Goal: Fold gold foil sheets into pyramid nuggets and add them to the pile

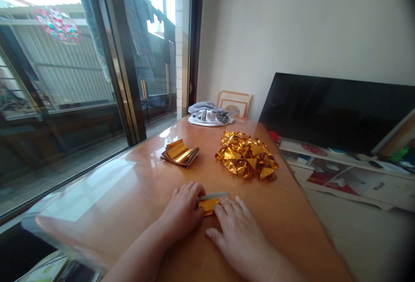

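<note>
A sheet of gold foil paper (209, 205) lies on the table in front of me, its far edge folded over and showing a pale grey back. My left hand (187, 206) grips the sheet's left end, fingers curled over the far corner and thumb at the near side. Flat on the right end rest the fingertips of my right hand (238, 230), with its thumb held apart on the table. Beyond my left hand is a stack of gold foil sheets (180, 152), the top one curling up. A heap of folded gold foil pieces (248, 156) lies farther right.
The brown table (142, 195) runs away from me beside a glass sliding door (65, 79). Bundled grey-white cloth (210, 115) and a wooden frame (235, 100) are at its far end. To the right, a large black television (333, 113) stands on a white cabinet (356, 182).
</note>
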A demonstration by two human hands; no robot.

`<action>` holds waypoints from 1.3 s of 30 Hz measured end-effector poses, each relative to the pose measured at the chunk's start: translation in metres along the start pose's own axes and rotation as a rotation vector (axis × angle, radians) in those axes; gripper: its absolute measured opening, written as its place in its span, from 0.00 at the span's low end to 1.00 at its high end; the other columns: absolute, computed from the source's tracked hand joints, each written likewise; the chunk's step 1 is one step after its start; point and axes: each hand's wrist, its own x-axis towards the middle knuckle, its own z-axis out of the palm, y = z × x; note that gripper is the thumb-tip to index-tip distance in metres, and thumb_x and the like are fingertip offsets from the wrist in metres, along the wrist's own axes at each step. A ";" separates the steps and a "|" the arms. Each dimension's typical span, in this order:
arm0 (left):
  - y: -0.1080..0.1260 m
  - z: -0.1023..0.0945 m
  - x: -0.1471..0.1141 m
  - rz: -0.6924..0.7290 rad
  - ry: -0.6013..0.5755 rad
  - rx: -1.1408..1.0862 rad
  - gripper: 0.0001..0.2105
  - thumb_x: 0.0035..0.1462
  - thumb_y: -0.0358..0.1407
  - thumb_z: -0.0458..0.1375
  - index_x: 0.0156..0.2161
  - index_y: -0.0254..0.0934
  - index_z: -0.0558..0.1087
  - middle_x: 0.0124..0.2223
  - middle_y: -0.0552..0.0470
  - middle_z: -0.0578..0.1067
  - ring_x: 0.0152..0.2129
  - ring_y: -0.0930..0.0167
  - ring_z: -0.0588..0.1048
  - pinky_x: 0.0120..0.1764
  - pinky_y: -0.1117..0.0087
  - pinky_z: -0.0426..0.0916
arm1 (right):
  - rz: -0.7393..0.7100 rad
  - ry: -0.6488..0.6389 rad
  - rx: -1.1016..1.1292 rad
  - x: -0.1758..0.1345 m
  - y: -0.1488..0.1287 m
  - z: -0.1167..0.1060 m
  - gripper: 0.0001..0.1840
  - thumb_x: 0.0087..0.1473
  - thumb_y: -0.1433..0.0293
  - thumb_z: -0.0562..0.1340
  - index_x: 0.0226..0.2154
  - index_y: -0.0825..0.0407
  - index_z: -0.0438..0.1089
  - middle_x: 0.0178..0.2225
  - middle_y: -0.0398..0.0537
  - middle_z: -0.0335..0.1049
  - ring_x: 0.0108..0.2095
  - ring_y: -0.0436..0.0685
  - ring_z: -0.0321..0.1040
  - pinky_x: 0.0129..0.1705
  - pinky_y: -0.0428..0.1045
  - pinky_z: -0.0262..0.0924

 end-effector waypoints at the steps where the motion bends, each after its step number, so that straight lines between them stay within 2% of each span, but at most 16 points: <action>1: 0.001 -0.001 0.000 0.003 -0.005 0.009 0.13 0.49 0.29 0.55 0.41 0.41 0.69 0.44 0.51 0.73 0.44 0.65 0.71 0.45 0.64 0.60 | 0.004 -0.001 0.003 0.000 0.000 0.000 0.27 0.60 0.55 0.62 0.57 0.51 0.70 0.57 0.57 0.70 0.59 0.69 0.62 0.68 0.68 0.42; 8: 0.007 -0.004 -0.001 0.063 -0.021 0.089 0.10 0.55 0.30 0.54 0.37 0.45 0.76 0.42 0.50 0.73 0.42 0.64 0.71 0.45 0.62 0.59 | 0.010 -0.004 0.015 0.000 -0.002 -0.001 0.26 0.59 0.56 0.63 0.56 0.50 0.70 0.55 0.56 0.70 0.58 0.68 0.62 0.67 0.68 0.42; 14: 0.012 -0.004 -0.002 0.086 -0.018 0.133 0.10 0.56 0.30 0.54 0.37 0.44 0.77 0.41 0.50 0.74 0.43 0.63 0.70 0.44 0.62 0.58 | -0.012 0.013 0.051 -0.001 -0.001 -0.006 0.24 0.59 0.55 0.62 0.54 0.49 0.71 0.53 0.55 0.71 0.57 0.67 0.63 0.67 0.67 0.42; 16: 0.013 -0.005 -0.002 0.093 -0.027 0.144 0.10 0.56 0.30 0.53 0.37 0.44 0.77 0.40 0.50 0.74 0.43 0.63 0.70 0.45 0.62 0.58 | -0.014 0.018 0.091 0.000 0.003 -0.011 0.20 0.61 0.56 0.61 0.50 0.49 0.72 0.50 0.53 0.73 0.54 0.65 0.65 0.66 0.64 0.45; 19: 0.015 -0.006 -0.002 0.100 -0.036 0.150 0.09 0.58 0.31 0.53 0.36 0.44 0.77 0.40 0.50 0.74 0.42 0.63 0.71 0.45 0.61 0.57 | 0.033 0.068 0.176 0.005 0.016 -0.018 0.14 0.65 0.63 0.55 0.43 0.50 0.74 0.44 0.50 0.75 0.48 0.60 0.69 0.58 0.57 0.58; 21: 0.015 -0.007 -0.002 0.107 -0.038 0.149 0.09 0.58 0.31 0.53 0.36 0.44 0.76 0.39 0.51 0.74 0.42 0.63 0.71 0.44 0.61 0.57 | 0.096 0.162 0.216 0.010 0.028 -0.018 0.15 0.64 0.69 0.52 0.45 0.51 0.73 0.45 0.51 0.74 0.48 0.59 0.69 0.54 0.54 0.61; 23: 0.016 -0.006 -0.002 0.113 -0.041 0.151 0.09 0.58 0.31 0.53 0.36 0.44 0.76 0.39 0.51 0.74 0.42 0.62 0.71 0.44 0.61 0.57 | 0.130 0.229 0.268 0.015 0.042 -0.014 0.19 0.62 0.71 0.53 0.53 0.52 0.69 0.50 0.53 0.73 0.52 0.59 0.67 0.57 0.54 0.60; 25: 0.016 -0.006 -0.002 0.115 -0.042 0.155 0.09 0.57 0.30 0.53 0.35 0.44 0.76 0.39 0.50 0.74 0.41 0.62 0.71 0.44 0.61 0.57 | 0.146 0.240 0.339 0.019 0.053 -0.007 0.24 0.61 0.72 0.53 0.58 0.53 0.65 0.55 0.54 0.70 0.56 0.59 0.65 0.59 0.54 0.59; 27: 0.016 -0.005 -0.002 0.112 -0.038 0.161 0.09 0.57 0.30 0.53 0.36 0.43 0.76 0.39 0.50 0.74 0.41 0.62 0.71 0.44 0.61 0.57 | 0.135 0.188 0.380 0.022 0.059 0.000 0.27 0.60 0.72 0.53 0.61 0.53 0.63 0.57 0.55 0.69 0.57 0.59 0.64 0.60 0.55 0.58; 31: 0.018 -0.006 -0.002 0.119 -0.034 0.178 0.09 0.56 0.30 0.53 0.36 0.43 0.76 0.39 0.49 0.74 0.41 0.62 0.70 0.44 0.60 0.57 | 0.130 0.113 0.371 0.024 0.061 0.004 0.30 0.57 0.73 0.55 0.62 0.52 0.62 0.55 0.55 0.71 0.55 0.59 0.66 0.60 0.56 0.58; 39: 0.025 -0.005 -0.001 0.135 -0.008 0.253 0.11 0.64 0.37 0.50 0.35 0.42 0.75 0.38 0.48 0.73 0.40 0.62 0.69 0.44 0.60 0.57 | 0.186 0.139 0.407 0.027 0.061 0.002 0.27 0.57 0.75 0.55 0.59 0.52 0.66 0.49 0.52 0.74 0.50 0.58 0.68 0.55 0.53 0.60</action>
